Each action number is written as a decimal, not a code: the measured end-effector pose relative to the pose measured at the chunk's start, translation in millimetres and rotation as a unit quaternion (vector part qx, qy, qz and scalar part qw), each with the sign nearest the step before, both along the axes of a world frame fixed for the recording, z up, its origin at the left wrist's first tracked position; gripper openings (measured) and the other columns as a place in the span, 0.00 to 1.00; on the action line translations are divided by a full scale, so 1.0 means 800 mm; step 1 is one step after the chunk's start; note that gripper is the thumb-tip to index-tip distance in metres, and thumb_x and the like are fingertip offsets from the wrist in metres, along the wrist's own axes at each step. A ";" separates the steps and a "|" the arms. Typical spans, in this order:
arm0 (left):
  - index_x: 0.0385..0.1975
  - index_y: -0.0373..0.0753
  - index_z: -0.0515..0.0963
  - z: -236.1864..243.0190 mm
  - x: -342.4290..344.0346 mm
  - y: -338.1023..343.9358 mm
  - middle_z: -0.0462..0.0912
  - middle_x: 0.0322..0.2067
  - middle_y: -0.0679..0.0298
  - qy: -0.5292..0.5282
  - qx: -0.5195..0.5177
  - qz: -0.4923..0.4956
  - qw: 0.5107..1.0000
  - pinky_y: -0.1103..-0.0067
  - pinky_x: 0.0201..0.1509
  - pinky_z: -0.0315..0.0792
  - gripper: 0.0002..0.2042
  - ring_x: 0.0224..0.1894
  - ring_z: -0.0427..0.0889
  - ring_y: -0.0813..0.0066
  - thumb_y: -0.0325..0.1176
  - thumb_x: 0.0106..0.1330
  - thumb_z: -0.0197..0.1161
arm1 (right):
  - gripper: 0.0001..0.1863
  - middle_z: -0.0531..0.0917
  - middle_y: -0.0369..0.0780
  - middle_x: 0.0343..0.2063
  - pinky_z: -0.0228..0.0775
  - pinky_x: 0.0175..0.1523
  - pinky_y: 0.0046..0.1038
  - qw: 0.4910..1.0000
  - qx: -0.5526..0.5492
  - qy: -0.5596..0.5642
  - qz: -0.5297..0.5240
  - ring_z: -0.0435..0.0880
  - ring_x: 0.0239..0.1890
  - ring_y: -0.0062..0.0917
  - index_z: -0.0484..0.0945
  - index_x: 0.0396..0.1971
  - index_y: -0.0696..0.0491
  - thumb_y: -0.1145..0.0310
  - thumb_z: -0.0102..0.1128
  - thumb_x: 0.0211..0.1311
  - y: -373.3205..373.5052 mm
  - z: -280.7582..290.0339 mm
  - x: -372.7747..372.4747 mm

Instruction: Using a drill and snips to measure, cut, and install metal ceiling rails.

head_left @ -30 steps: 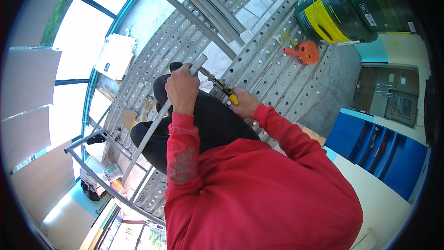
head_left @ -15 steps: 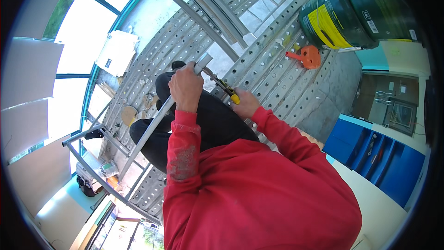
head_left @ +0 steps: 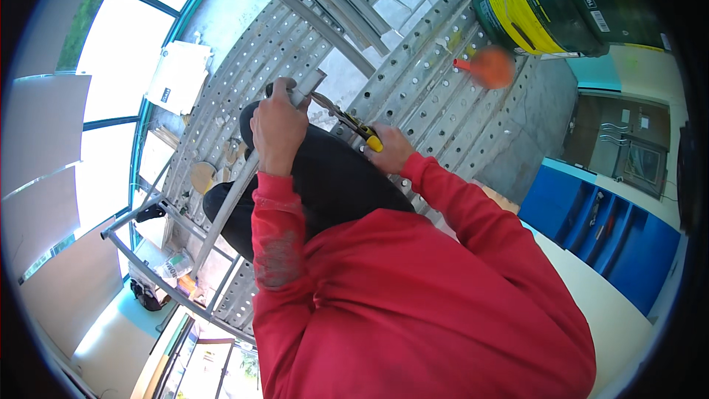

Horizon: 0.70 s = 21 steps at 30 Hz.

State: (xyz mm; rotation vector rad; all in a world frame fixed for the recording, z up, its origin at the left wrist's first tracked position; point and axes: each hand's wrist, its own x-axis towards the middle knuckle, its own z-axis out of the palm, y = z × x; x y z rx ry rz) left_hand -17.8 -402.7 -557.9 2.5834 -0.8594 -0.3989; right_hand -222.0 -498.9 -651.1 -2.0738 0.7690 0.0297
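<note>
My left hand [head_left: 279, 133] is closed around a long grey metal channel [head_left: 235, 203] close to its upper end. The channel slants down to the left over my bent legs. In my right hand [head_left: 393, 149] is a pair of tin snips [head_left: 353, 125] with yellow-and-black handles. The jaws point up and left, beside the channel's end; whether they touch the metal I cannot tell. My right fingers are wrapped around the handles and partly hidden.
I sit on a perforated metal platform [head_left: 413, 96]. An orange-red tool [head_left: 493, 68] and dark green buckets [head_left: 517, 15] are at the upper right. More metal channels [head_left: 332, 0] lie ahead. A grey tubular rail [head_left: 159, 277] runs along the left, and a blue cabinet [head_left: 598, 236] stands right.
My left hand and the channel have shifted slightly left and up, and the snips' jaws have moved a little left with them. The whole view has shifted slightly. Both grips are kept.
</note>
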 end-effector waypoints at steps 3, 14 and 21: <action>0.42 0.41 0.75 -0.005 0.009 0.006 0.83 0.29 0.50 0.007 -0.022 -0.016 1.000 0.61 0.39 0.73 0.17 0.35 0.82 0.48 0.38 0.54 0.67 | 0.17 0.79 0.53 0.27 0.71 0.40 0.43 1.000 -0.005 -0.011 -0.002 0.79 0.34 0.50 0.74 0.34 0.60 0.65 0.62 0.47 0.001 0.000 0.002; 0.34 0.31 0.79 -0.022 0.052 0.015 0.80 0.25 0.44 0.121 0.007 -0.121 0.985 0.63 0.39 0.72 0.17 0.33 0.81 0.48 0.40 0.53 0.65 | 0.18 0.78 0.54 0.26 0.70 0.40 0.46 0.999 -0.038 -0.019 0.010 0.78 0.34 0.52 0.70 0.30 0.60 0.62 0.64 0.47 0.002 -0.020 0.009; 0.31 0.33 0.79 -0.018 0.031 0.023 0.80 0.31 0.43 0.109 0.018 -0.114 0.987 0.60 0.42 0.72 0.14 0.37 0.79 0.43 0.39 0.55 0.61 | 0.17 0.78 0.53 0.23 0.70 0.38 0.45 0.997 -0.051 -0.053 0.008 0.78 0.31 0.51 0.72 0.30 0.59 0.63 0.64 0.46 -0.009 -0.047 0.008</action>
